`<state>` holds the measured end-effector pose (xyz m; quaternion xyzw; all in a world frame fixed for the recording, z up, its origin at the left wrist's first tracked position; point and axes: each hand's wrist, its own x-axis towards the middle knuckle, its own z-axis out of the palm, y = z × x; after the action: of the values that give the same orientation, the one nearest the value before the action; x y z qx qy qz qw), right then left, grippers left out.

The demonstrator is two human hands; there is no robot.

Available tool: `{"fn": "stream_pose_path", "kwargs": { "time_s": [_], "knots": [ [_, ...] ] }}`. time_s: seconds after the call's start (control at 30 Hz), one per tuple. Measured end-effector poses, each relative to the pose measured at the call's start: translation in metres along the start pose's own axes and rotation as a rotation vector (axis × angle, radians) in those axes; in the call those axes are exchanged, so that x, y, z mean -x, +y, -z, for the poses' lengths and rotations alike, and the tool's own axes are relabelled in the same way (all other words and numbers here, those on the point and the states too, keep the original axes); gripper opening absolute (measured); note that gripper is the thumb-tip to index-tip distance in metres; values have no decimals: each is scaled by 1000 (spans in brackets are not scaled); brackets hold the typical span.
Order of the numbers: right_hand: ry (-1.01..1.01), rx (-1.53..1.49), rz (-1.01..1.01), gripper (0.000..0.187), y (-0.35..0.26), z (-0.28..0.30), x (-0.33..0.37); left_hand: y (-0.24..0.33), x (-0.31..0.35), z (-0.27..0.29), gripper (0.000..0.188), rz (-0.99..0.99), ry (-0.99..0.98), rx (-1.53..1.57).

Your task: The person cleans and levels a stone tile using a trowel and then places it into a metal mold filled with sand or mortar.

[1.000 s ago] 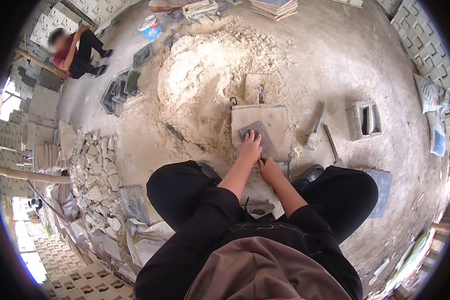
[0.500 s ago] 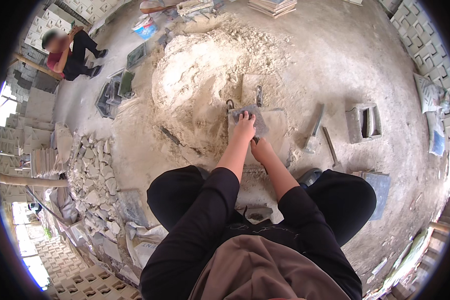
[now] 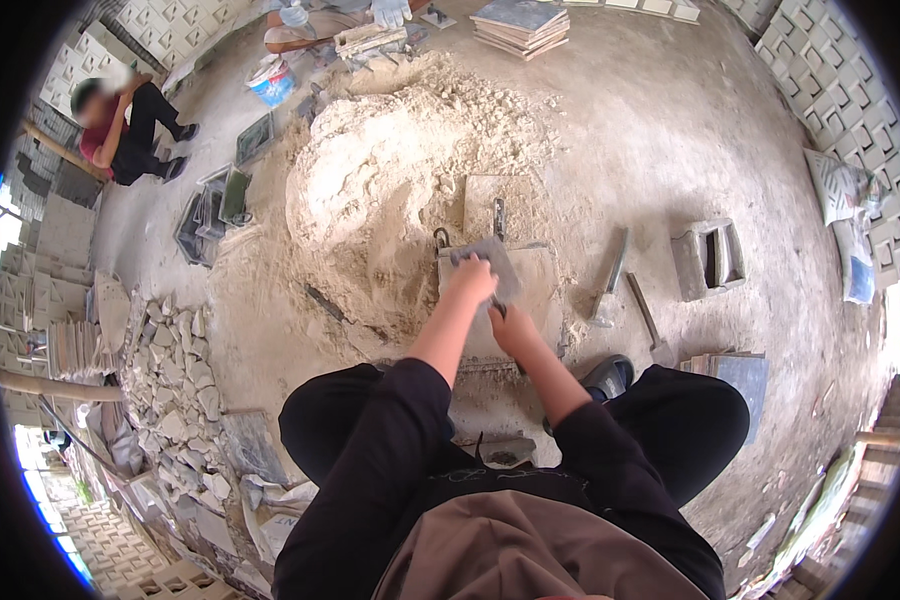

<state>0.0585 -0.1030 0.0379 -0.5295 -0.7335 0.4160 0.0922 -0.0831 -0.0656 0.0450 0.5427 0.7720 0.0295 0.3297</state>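
Observation:
I squat over a square mould (image 3: 540,290) filled with pale sandy mix. My left hand (image 3: 473,282) presses on a flat grey scraper plate (image 3: 490,255) at the mould's far left corner, beside the big heap of sandy mix (image 3: 400,180). My right hand (image 3: 507,327) lies just behind it on the mould's surface. Its fingers curl at a small dark thing, and whether they grip it is unclear. A metal ring (image 3: 440,237) sticks up by the plate.
Right of the mould lie a trowel (image 3: 610,278), a hammer (image 3: 650,322), a hollow concrete block (image 3: 708,260) and a grey slab (image 3: 742,375). Broken pieces (image 3: 175,370) pile at the left. A person (image 3: 120,120) sits far left; gloved hands (image 3: 390,12) work at the top near stacked tiles (image 3: 520,24).
My left hand has slid the grey plate from the middle of the mould to its far left corner. My right hand followed close behind it.

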Motion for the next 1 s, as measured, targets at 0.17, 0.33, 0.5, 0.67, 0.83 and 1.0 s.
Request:
{"fn": "stream_pose_path", "kwargs": {
  "time_s": [0.17, 0.33, 0.5, 0.67, 0.83, 1.0],
  "knots": [
    [-14, -61, -165, 45, 13, 24, 112, 56, 63, -20, 56, 16, -381, -38],
    [-20, -20, -259, 41, 52, 40, 122, 64, 91, -96, 69, -195, -110, -147],
    [-48, -10, -194, 41, 48, 36, 105, 40, 67, -127, 61, -149, 33, -276],
    [-19, 24, -187, 44, 55, 34, 76, 44, 49, -104, 54, -167, 72, -227],
    [-30, -26, -243, 46, 38, 39, 65, 48, 44, -83, 50, -159, 65, -138],
    [-68, -39, -240, 47, 28, 47, 35, 47, 24, -62, 49, -143, 68, -174]
  ]
}}
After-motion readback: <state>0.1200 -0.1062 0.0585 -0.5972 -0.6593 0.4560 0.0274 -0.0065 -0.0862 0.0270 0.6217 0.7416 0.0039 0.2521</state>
